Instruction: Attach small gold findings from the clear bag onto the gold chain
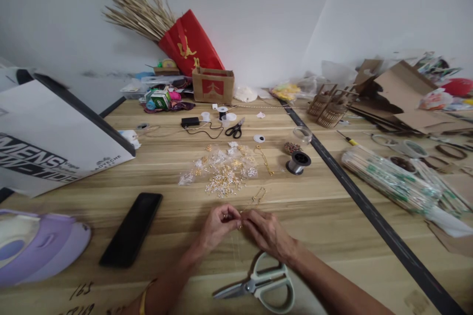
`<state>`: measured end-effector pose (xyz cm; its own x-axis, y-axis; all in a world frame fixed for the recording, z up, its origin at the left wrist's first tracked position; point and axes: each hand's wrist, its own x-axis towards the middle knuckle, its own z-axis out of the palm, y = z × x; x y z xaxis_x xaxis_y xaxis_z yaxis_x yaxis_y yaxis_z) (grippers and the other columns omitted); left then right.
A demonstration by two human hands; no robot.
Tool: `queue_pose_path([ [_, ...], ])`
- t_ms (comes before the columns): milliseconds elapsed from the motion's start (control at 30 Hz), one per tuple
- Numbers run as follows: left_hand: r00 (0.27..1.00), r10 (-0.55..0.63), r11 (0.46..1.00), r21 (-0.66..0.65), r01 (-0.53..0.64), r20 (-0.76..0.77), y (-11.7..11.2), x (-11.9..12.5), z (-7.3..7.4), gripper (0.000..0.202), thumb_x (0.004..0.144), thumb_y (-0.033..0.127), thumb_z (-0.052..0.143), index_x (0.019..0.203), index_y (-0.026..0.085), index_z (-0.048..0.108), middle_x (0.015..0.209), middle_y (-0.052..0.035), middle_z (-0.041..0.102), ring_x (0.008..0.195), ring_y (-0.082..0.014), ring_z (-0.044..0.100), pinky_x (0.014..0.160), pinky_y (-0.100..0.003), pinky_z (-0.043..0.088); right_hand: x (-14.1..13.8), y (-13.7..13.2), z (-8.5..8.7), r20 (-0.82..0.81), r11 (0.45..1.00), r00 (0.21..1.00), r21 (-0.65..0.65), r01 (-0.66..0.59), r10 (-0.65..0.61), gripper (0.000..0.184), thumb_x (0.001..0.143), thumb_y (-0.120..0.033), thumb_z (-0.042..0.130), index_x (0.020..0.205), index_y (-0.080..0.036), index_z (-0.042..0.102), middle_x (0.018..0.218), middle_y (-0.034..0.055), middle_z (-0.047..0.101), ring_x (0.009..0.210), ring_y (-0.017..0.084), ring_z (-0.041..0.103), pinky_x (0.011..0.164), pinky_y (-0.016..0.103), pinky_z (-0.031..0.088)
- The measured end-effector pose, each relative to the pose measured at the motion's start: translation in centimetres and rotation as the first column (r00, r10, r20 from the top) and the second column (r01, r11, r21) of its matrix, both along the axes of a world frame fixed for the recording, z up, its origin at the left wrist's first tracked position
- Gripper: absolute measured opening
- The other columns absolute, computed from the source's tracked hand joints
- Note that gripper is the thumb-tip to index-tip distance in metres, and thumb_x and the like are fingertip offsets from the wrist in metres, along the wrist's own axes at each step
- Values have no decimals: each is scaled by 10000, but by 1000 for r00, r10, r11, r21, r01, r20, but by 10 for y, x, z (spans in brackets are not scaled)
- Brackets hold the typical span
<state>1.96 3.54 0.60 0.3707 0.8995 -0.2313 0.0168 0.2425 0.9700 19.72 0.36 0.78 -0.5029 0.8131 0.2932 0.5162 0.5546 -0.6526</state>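
My left hand [220,225] and my right hand [266,230] meet fingertip to fingertip over the table, both closed in a pinch. Between them is a thin gold-coloured beaded chain [258,197], whose far end lies loose on the wood beyond my fingers. A fine, nearly clear thread seems to hang below the pinch. Just under my right wrist lie scissors with pale green handles [272,283], blades pointing left. Beyond my hands is a pile of small gold and clear beads [223,180] among little plastic bags. The exact pinched piece is mostly covered by my fingers.
A black phone [131,230] and a purple-and-white device [55,246] lie at left, by a white box [55,142]. Farther back are a wire spool [298,162], black scissors [235,129] and another gold chain [264,160]. Plastic-wrapped sticks [391,177] lie right of a dark strip [354,197].
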Motion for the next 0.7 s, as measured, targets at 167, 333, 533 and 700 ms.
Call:
queue_pose_path([
  [167, 998, 15, 999, 49, -12, -56, 1, -1, -1, 108, 612, 193, 680, 669, 127, 616, 602, -2, 600, 580, -120, 528, 572, -225, 415, 0, 1, -1, 0, 999, 1000, 49, -23, 23, 165, 961, -187, 364, 945, -177, 528, 819, 54, 609, 747, 144, 590, 683, 236, 466],
  [333, 968, 9, 965, 257, 58, -252, -3, -1, 1, 108, 709, 149, 591, 762, 136, 684, 738, -58, 666, 696, -169, 592, 664, -266, 448, 1, 0, -1, 76, 989, 995, 130, -75, 65, 164, 963, -193, 366, 1000, -179, 525, 867, 67, 595, 808, 151, 597, 722, 244, 477],
  [533, 899, -14, 860, 453, 234, -437, -8, -1, 4, 186, 752, 87, 513, 695, 173, 667, 716, -40, 611, 696, -164, 564, 662, -254, 423, 0, -1, 3, 151, 980, 986, 176, -89, 63, 173, 960, -172, 351, 981, -176, 523, 828, 60, 581, 755, 147, 582, 655, 226, 472],
  [700, 896, -1, 868, 445, 222, -444, -8, -1, 4, 161, 724, 66, 512, 614, 159, 585, 674, -24, 558, 656, -152, 530, 628, -244, 402, 0, -1, 2, 135, 986, 989, 145, -77, 58, 163, 955, -174, 353, 958, -172, 516, 806, 59, 583, 734, 156, 571, 655, 244, 462],
])
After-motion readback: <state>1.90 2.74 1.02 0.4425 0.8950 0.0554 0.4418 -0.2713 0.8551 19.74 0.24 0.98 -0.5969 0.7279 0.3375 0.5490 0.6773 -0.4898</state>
